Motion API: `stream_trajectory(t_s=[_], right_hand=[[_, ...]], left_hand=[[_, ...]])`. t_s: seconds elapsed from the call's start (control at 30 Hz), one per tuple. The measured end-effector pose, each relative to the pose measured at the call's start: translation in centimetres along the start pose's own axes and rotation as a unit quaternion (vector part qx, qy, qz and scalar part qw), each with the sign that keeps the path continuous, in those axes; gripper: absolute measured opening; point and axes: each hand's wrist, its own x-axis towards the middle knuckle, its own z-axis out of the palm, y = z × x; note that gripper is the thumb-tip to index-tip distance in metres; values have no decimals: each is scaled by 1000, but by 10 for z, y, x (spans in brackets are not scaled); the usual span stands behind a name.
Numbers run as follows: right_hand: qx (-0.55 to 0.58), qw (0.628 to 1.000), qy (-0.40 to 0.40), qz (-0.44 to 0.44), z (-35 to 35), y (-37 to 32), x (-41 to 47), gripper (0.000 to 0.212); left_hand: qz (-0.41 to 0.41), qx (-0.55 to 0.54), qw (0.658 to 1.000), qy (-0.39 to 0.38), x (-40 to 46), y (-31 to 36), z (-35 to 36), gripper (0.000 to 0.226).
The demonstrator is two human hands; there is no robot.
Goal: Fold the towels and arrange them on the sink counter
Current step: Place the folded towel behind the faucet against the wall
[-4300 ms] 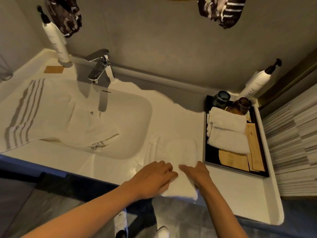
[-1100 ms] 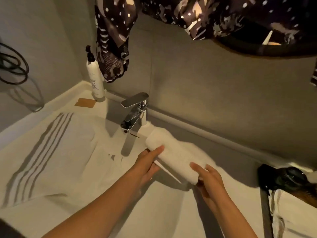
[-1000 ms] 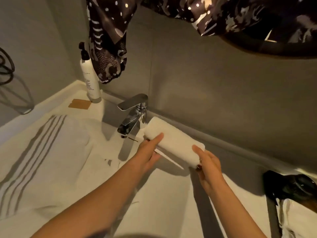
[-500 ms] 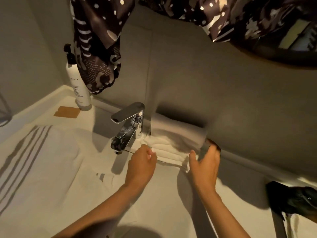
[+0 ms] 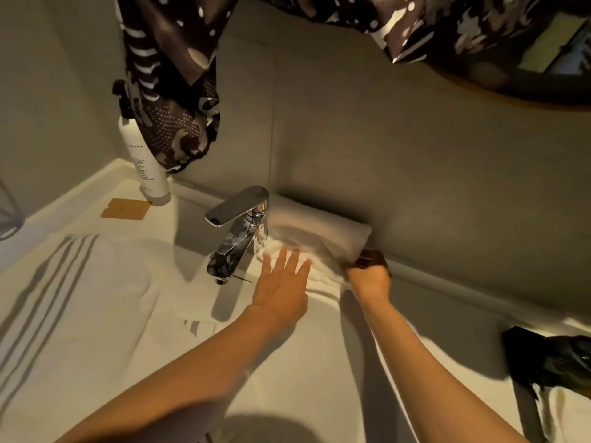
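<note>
Moved: folded towel (image 5: 316, 230) now against wall | left hand (image 5: 281, 284) spread flat | right hand (image 5: 367, 273) fingertips hidden, grip unclear

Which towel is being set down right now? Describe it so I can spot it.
Find the chrome faucet at the back of the counter. Right of it, against the wall, lies a small white folded towel, with the left hand flat on its front and the right hand at its end. Unlike the big striped towel, it is plain and compact.
</note>
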Motion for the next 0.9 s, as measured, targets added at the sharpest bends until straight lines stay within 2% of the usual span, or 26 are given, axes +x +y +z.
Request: stream_trajectory(t_s=[0.13, 0.2, 0.3, 0.37, 0.43, 0.47, 0.5, 0.53, 0.57, 0.6, 0.63, 0.67, 0.7, 0.77, 0.83, 0.87, 0.9], right_hand=[[14, 1000, 26, 6, -21, 2, -28, 50], [25, 999, 40, -4, -30, 3, -44, 49], [-10, 999, 0, -40, -43, -3, -71, 43], [-111, 981, -3, -161, -54, -14, -82, 39], [-238, 927, 25, -290, -57, -38, -73, 36], [-285, 902, 27, -323, -54, -51, -62, 39], [-322, 882, 22, -342, -43, -59, -46, 45], [-340, 883, 7, -324, -31, -59, -29, 50], [-345, 901, -48, -260, -20, -56, -14, 55], [-353, 906, -113, -206, -10, -51, -1, 74], [-368, 900, -152, -179, -5, -47, 7, 102], [-376, 897, -168, -158, -6, -44, 5, 119], [-416, 878, -157, -177, -9, -49, -1, 113], [-449, 855, -96, -242, -13, -55, -18, 61], [-461, 807, -31, -368, -11, -53, -27, 54], [-461, 802, -35, -378, -7, -45, -31, 51], [-457, 800, -45, -386, -1, -34, -34, 45]], left_hand=[[50, -30, 998, 33, -23, -2, -11, 55], [72, -50, 995, 56, -34, -3, -15, 45], [110, -74, 990, 38, -53, 0, -19, 34], [95, -98, 991, -9, -67, 5, -23, 34], [58, -134, 988, -51, -72, 8, -23, 36], [39, -168, 983, -65, -73, 11, -23, 37], [19, -211, 975, -66, -71, 12, -21, 38], [-7, -261, 963, -68, -70, 13, -18, 38], [-46, -318, 944, -69, -69, 15, -16, 38], [-98, -380, 917, -65, -69, 14, -13, 37], [-160, -445, 879, -62, -66, 15, -11, 36], [-232, -515, 822, -69, -62, 15, -10, 34], [-299, -595, 742, -83, -57, 15, -8, 32], [-361, -729, 570, -116, -47, 12, -7, 34], [-372, -821, 424, -92, -37, 10, -7, 37], [-378, -845, 373, -67, -32, 8, -4, 44], [-385, -855, 344, -50, -29, 8, -1, 57]])
